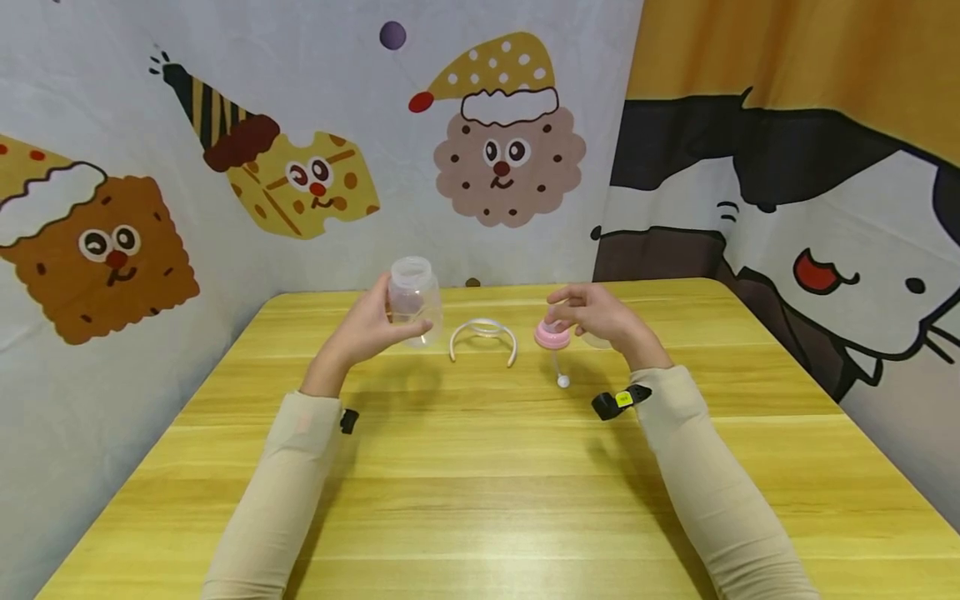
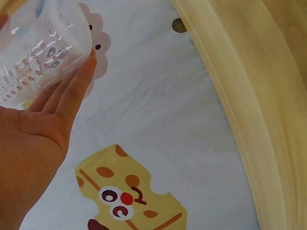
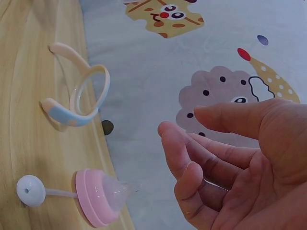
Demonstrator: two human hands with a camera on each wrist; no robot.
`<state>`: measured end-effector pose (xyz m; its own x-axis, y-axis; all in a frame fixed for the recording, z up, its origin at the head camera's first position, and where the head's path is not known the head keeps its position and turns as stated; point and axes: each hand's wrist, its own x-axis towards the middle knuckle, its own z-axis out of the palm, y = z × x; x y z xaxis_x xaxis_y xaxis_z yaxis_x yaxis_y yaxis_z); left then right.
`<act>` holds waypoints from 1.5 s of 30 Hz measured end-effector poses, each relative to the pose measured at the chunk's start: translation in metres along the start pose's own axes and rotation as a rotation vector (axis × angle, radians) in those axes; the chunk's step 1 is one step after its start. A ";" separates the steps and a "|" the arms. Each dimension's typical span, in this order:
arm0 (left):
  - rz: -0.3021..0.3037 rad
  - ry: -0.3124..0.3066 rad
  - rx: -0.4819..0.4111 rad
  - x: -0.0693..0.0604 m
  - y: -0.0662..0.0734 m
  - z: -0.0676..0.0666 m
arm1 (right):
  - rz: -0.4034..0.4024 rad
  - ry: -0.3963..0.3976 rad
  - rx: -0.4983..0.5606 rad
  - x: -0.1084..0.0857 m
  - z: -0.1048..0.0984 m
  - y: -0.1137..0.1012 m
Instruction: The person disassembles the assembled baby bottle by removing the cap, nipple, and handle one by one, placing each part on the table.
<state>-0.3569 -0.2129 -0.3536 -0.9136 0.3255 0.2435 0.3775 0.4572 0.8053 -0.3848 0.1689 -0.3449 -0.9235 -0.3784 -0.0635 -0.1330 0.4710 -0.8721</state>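
My left hand (image 1: 375, 319) grips a clear baby bottle (image 1: 415, 304) round its side, holding it upright above the table with its top uncovered. Printed measuring marks show on the bottle (image 2: 29, 72) in the left wrist view. My right hand (image 1: 592, 312) hovers by a pink bottle collar (image 1: 552, 335) with a clear nipple. In the right wrist view the right hand (image 3: 230, 163) has loosely bent fingers, holds nothing and stays apart from the collar (image 3: 91, 196). A straw with a white weighted end (image 3: 31, 190) runs out of the collar's underside.
Between the hands lies a bottle handle piece (image 1: 483, 332), two curved arms on a ring. Partly hidden under my right hand is a clear cap-like piece (image 1: 596, 341). The wooden table (image 1: 480, 483) meets a cartoon-printed curtain (image 1: 315, 267) at its far edge.
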 end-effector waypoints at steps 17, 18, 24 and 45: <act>-0.138 0.025 0.026 0.011 -0.019 -0.002 | 0.016 -0.012 0.010 0.010 0.007 0.000; -0.137 0.024 0.026 0.013 -0.020 0.000 | 0.019 -0.010 0.010 0.009 0.007 0.001; -0.146 0.009 0.076 0.024 -0.026 0.004 | 0.022 -0.005 0.007 0.007 0.005 0.001; -0.136 -0.098 0.089 0.026 -0.060 0.015 | 0.018 0.001 0.013 0.001 0.004 0.000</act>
<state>-0.4010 -0.2196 -0.4039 -0.9396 0.3330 0.0787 0.2679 0.5727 0.7748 -0.3842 0.1650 -0.3471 -0.9260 -0.3692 -0.0785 -0.1119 0.4672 -0.8771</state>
